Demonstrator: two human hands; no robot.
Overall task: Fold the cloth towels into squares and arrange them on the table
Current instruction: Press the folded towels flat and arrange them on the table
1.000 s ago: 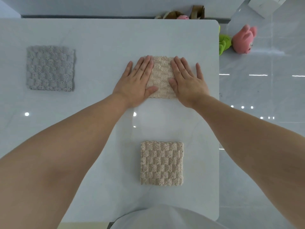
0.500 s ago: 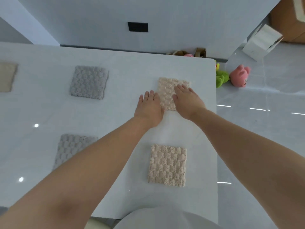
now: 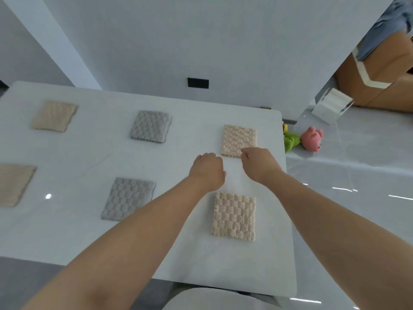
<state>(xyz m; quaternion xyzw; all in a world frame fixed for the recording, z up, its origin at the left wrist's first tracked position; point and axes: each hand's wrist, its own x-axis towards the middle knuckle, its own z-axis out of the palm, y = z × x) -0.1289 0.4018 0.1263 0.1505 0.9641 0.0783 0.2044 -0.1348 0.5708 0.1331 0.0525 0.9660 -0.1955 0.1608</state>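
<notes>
Several folded square towels lie in two rows on the white table (image 3: 73,153). A beige checkered towel (image 3: 238,139) is at the far right, and another beige checkered towel (image 3: 233,217) lies nearer to me. My right hand (image 3: 257,164) hovers at the near edge of the far one with loosely curled fingers, holding nothing. My left hand (image 3: 207,171) is just left of it, over bare table, fingers loosely curled and empty. Two grey towels (image 3: 150,126) (image 3: 128,199) fill the middle column. Two plain beige towels (image 3: 53,116) (image 3: 13,185) lie at the left.
The table's right edge runs close beside the checkered towels. On the floor to the right lie a pink plush toy (image 3: 311,139) and a green one (image 3: 290,139), with a white box (image 3: 330,106) and a cardboard box (image 3: 375,81) further back.
Both hands have lifted off the far beige checkered towel and drawn back toward me, fingers curling. My head has risen, bringing the left towels into view.
</notes>
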